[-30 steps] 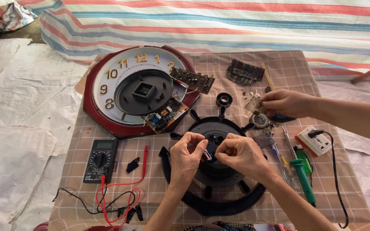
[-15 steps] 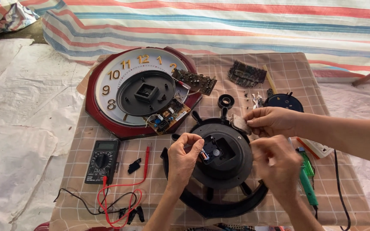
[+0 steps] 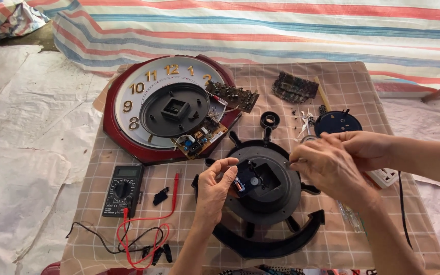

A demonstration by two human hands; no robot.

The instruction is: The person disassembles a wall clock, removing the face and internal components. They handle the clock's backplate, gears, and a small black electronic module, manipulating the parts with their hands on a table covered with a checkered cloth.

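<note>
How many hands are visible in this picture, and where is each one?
3. The left hand holds a small black clock module over the black round housing. The right hand is beside it, and another person's hand reaches in from the right.

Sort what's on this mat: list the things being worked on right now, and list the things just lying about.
In hand:
left hand holding the small black clock movement
black round housing under it
right hand above the housing
another person's hand meeting the right hand

Lying about:
clock face
multimeter with red leads
circuit boards
black ring
dark round disc
</note>
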